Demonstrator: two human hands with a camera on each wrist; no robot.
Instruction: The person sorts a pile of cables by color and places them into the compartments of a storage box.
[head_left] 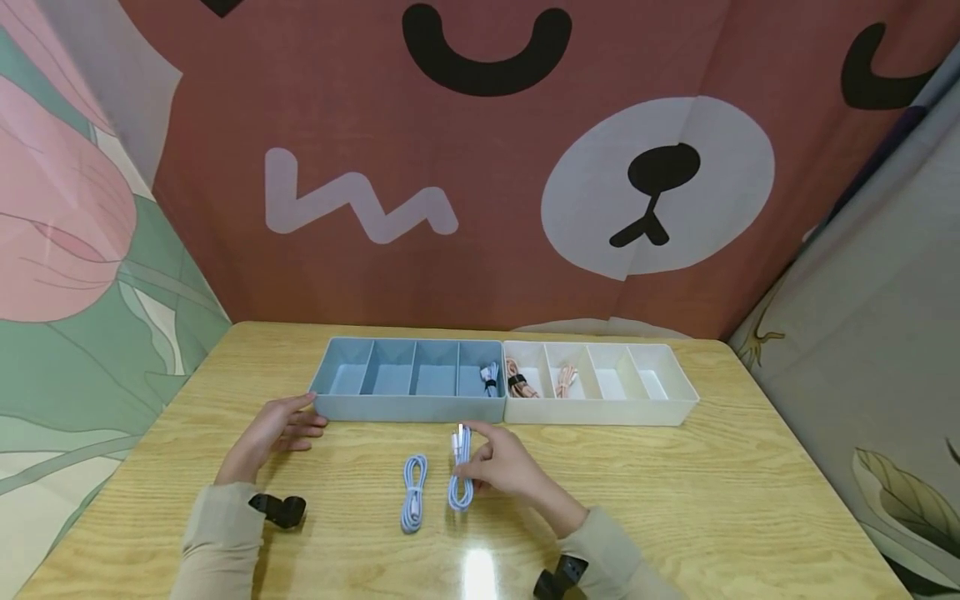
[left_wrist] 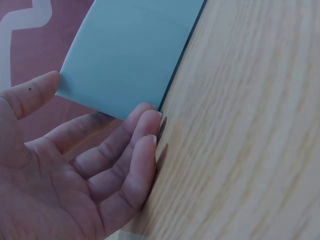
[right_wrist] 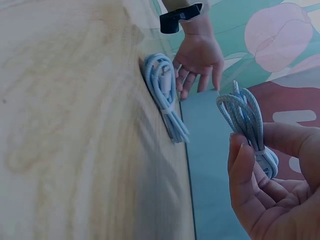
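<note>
My right hand [head_left: 504, 460] pinches a coiled light-blue charging cable [right_wrist: 245, 115] between thumb and fingers, raised off the table. A second coiled blue cable [head_left: 413, 493] lies on the table to the left of it. My left hand [head_left: 279, 435] rests at the left end of the blue divided box [head_left: 408, 408], palm up and fingers loosely bent. In the left wrist view, thumb and fingertips [left_wrist: 145, 145] touch the box's end. The box's rightmost compartment has a small blue cable [head_left: 490, 379] with a black tie.
A white divided box [head_left: 600, 412] stands against the blue box's right end. Its two left compartments contain a brownish-pink cable [head_left: 519, 379] and a pale pink cable [head_left: 566, 380]. Behind the wooden table [head_left: 712, 500] hangs a printed red curtain [head_left: 480, 283].
</note>
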